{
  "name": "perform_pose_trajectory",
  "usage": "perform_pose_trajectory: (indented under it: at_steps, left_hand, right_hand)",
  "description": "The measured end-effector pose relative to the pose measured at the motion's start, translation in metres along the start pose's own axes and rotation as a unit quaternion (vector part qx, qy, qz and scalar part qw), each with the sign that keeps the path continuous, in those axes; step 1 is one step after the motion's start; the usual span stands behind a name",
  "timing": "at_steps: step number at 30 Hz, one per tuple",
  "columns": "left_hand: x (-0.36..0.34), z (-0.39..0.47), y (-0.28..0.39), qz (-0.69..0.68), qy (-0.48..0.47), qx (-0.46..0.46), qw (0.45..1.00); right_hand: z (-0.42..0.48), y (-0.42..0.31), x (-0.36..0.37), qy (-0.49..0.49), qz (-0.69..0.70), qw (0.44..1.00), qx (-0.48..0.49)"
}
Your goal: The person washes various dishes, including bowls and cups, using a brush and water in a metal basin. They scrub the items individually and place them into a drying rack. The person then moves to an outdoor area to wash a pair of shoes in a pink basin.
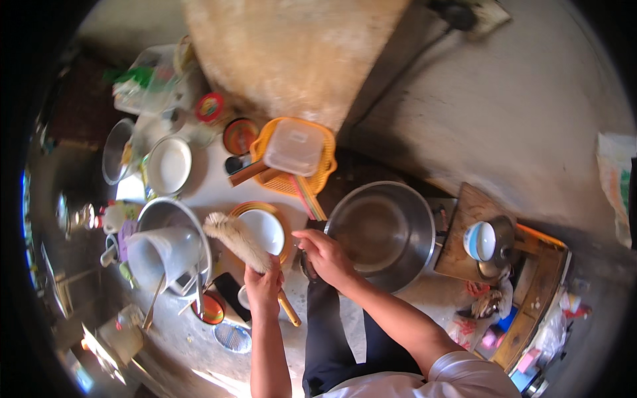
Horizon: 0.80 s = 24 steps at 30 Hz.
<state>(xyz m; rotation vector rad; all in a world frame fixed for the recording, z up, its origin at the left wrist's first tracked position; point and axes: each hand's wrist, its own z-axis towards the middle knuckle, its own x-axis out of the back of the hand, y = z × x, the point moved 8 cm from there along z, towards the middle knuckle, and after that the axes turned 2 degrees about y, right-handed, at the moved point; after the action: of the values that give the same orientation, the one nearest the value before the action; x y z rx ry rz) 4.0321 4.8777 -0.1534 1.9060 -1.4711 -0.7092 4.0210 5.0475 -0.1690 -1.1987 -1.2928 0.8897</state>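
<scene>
My left hand (264,283) is closed around a pale fibrous scrubbing brush or loofah (239,241), which slants up and to the left. A wooden handle (288,308) shows just right of that wrist; whether it belongs to the brush I cannot tell. My right hand (321,251) is raised between the white bowl and the large pan, its fingers partly bent, and I cannot tell whether it holds anything. The white bowl (264,231) sits on an orange-rimmed plate or basin behind the brush. To the right is a large metal wok or pan (380,234) with a little liquid inside.
At left stands a metal basin (174,209) with a translucent plastic jug (164,256) in it. An orange basket (328,144) holds a clear plastic box (296,147). A blue-and-white bowl (480,241) rests on a wooden board (453,258) at right. A white enamel basin (169,164) lies upper left.
</scene>
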Motion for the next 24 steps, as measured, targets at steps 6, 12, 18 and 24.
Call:
perform_pose_trajectory:
  at_steps: [6, 12, 18, 24]
  left_hand:
    - [-0.096, -0.041, -0.053, 0.032, -0.145, 0.076, 0.986]
    - [-0.166, -0.067, -0.12, 0.113, -0.206, 0.153, 0.96]
    - [-0.184, -0.074, -0.148, 0.196, -0.185, 0.166, 0.948]
    - [-0.173, -0.072, -0.133, 0.188, -0.147, 0.119, 0.964]
  right_hand:
    - [-0.116, 0.103, 0.207, 0.325, 0.171, 0.889, -0.272]
    - [-0.256, 0.232, 0.4, 0.542, 0.175, 0.666, -0.483]
    - [-0.28, 0.311, 0.465, 0.442, 0.35, 0.656, -0.502]
    - [-0.276, 0.287, 0.468, 0.436, 0.249, 0.7, -0.508]
